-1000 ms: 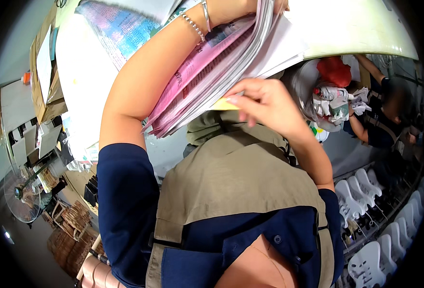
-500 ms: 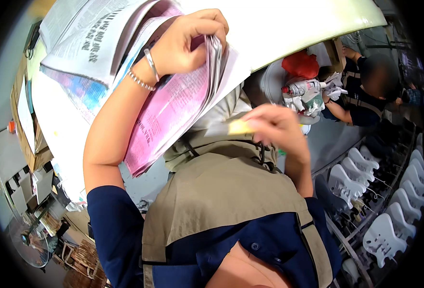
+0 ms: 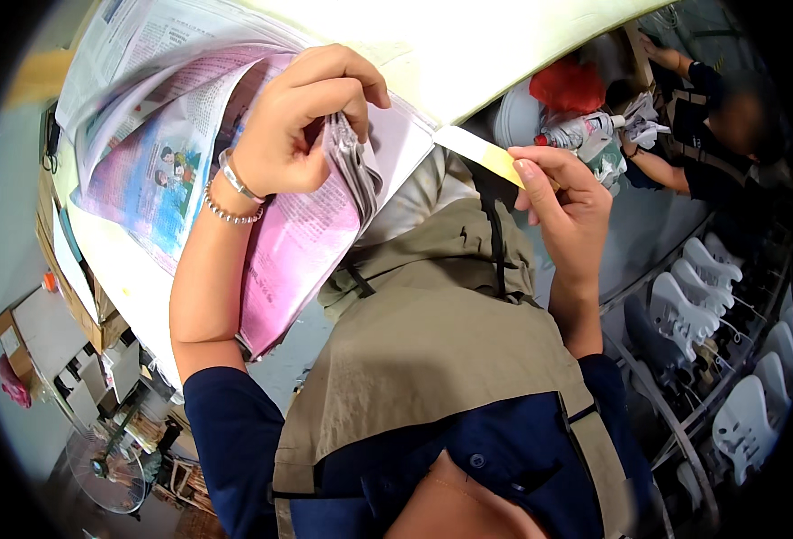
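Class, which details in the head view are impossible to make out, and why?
All in the head view:
- Yellow-handled blade: handle's end, hidden by the right hand.
- Newspapers: number of sheets under the left hand, hidden by fingers and overlapping folds.
- Table: far side, cut off by the top edge.
- White guitar bodies: rightmost ones, cut off by the dark rim.

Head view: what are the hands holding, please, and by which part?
The left hand grips newspapers by their bunched edge; the right hand pinches a flat strip by its yellow end.
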Motion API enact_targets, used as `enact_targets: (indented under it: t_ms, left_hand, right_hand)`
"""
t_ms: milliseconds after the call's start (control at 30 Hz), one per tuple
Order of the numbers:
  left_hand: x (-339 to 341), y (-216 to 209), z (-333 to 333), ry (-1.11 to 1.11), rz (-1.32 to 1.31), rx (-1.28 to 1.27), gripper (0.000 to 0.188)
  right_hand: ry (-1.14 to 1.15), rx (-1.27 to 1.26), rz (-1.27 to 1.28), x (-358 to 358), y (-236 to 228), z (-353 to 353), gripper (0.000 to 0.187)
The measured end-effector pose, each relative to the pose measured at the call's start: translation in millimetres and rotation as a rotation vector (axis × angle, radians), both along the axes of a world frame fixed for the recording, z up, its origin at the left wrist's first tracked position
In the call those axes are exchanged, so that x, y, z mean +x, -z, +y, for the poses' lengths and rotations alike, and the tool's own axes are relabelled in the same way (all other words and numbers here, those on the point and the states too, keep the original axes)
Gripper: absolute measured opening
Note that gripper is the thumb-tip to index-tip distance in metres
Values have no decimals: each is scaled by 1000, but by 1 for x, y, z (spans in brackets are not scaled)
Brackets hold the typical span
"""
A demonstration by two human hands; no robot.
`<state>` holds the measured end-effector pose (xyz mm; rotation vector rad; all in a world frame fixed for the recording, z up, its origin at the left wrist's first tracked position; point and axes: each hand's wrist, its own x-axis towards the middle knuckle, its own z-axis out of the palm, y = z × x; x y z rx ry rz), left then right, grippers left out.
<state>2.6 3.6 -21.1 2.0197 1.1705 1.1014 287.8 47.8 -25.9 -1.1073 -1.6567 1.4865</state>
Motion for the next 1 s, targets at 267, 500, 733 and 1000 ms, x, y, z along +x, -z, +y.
enact_targets:
  t_ms: [267,500,733,1000]
  left_hand:
    - [1,7,4,22,104,13,71]
    - [-1,-1,4,52,171,56,73]
    - [5,-13,0,-43,278,53,65]
    - [8,-4,-1,-65,258,53,60]
  right_hand:
    - [-33,65,12,-2,-7,-1,13]
    - [-52,97,8,-3,-13,-3,13]
    - [-117,160,70,-2,-6,4,13]
    - [11,-64,80,-5,-9,-3,19]
